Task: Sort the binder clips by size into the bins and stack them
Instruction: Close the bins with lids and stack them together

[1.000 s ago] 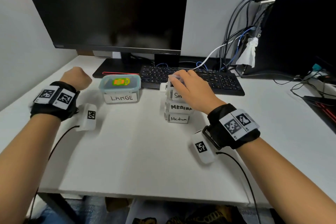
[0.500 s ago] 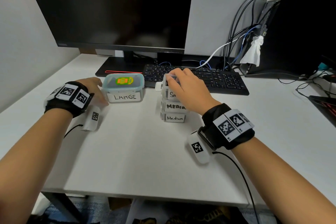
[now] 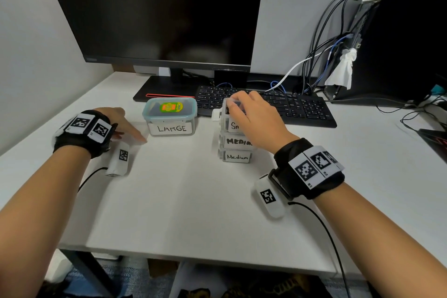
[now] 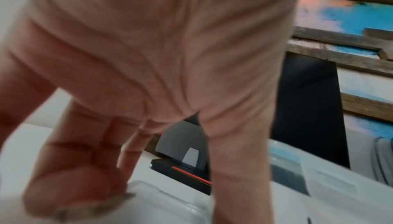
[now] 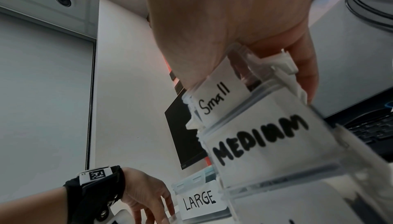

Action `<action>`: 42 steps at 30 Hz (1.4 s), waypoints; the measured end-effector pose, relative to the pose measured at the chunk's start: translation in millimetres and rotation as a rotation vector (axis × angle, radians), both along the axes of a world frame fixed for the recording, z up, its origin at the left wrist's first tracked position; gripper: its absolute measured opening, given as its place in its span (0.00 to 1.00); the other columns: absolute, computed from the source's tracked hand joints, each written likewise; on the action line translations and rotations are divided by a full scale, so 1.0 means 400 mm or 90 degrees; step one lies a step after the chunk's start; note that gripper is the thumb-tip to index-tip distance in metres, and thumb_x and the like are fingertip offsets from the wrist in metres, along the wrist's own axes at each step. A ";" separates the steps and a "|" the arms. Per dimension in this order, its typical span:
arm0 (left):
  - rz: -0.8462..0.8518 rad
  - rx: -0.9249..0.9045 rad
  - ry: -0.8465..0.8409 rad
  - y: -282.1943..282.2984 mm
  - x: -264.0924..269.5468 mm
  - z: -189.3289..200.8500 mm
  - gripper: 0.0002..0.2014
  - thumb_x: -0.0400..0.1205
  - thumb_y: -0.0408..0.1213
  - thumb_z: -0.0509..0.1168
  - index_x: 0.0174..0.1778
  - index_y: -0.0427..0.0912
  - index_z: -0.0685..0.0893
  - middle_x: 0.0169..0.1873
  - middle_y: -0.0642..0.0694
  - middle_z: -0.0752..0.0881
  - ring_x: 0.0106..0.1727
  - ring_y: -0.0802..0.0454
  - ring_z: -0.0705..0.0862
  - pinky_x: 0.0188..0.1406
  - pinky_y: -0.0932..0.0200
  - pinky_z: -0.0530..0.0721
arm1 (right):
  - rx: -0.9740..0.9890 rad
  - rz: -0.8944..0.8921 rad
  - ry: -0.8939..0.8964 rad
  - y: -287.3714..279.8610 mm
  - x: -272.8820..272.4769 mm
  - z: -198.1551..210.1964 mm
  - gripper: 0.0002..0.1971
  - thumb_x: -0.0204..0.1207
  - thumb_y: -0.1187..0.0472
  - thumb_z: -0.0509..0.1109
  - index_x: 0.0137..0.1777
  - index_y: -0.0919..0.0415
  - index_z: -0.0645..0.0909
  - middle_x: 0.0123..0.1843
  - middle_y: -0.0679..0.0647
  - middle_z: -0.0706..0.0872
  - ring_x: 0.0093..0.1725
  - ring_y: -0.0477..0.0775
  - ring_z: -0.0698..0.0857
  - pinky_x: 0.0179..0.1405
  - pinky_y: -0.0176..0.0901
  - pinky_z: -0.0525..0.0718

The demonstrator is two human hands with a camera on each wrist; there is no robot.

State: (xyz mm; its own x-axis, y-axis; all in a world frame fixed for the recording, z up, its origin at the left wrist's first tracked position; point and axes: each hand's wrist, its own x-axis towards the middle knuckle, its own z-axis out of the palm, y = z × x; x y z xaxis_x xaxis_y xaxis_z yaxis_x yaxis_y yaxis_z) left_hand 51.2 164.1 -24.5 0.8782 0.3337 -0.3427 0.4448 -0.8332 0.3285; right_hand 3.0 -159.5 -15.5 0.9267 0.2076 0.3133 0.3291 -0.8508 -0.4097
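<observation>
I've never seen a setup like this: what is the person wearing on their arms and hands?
Both hands, left hand and right hand, are bare. Each wrist carries a black fabric wristband with white square-patterned marker tags, a white rounded pod with its own tag, and a thin black cable.

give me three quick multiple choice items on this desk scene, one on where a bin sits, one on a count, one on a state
1. Where is the Small bin?
A. on top of the two medium bins
B. beside the keyboard
C. under the LARGE bin

2. How many bins are in the stack?
A. two
B. three
C. five

3. What state is the LARGE bin in?
A. lid off
B. tipped over
C. lid on, upright

Answers: 1 A, it tops the MEDIUM bin and Medium bin under the right hand. 2 B, three labels stand one above another. 3 C, its teal-rimmed lid sits closed.
</observation>
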 end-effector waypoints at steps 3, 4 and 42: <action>0.021 -0.025 -0.026 0.001 -0.002 0.000 0.36 0.53 0.48 0.87 0.49 0.37 0.76 0.46 0.42 0.83 0.47 0.45 0.83 0.38 0.56 0.82 | 0.007 0.001 0.000 0.000 -0.003 0.000 0.18 0.86 0.46 0.50 0.66 0.51 0.74 0.57 0.55 0.78 0.53 0.59 0.81 0.50 0.47 0.77; 0.020 -0.023 -0.029 0.000 -0.003 -0.002 0.37 0.53 0.50 0.86 0.50 0.38 0.76 0.47 0.42 0.83 0.49 0.43 0.83 0.42 0.53 0.85 | 0.006 0.002 0.001 0.000 -0.004 0.000 0.18 0.86 0.46 0.50 0.66 0.51 0.74 0.57 0.54 0.78 0.53 0.59 0.81 0.50 0.48 0.77; -0.340 -0.537 -0.319 -0.447 -0.090 0.181 0.13 0.78 0.37 0.72 0.54 0.34 0.88 0.35 0.44 0.89 0.27 0.63 0.84 0.29 0.68 0.83 | 0.438 -0.015 0.048 -0.106 -0.016 0.082 0.21 0.78 0.46 0.71 0.31 0.61 0.81 0.33 0.55 0.85 0.24 0.36 0.78 0.23 0.20 0.71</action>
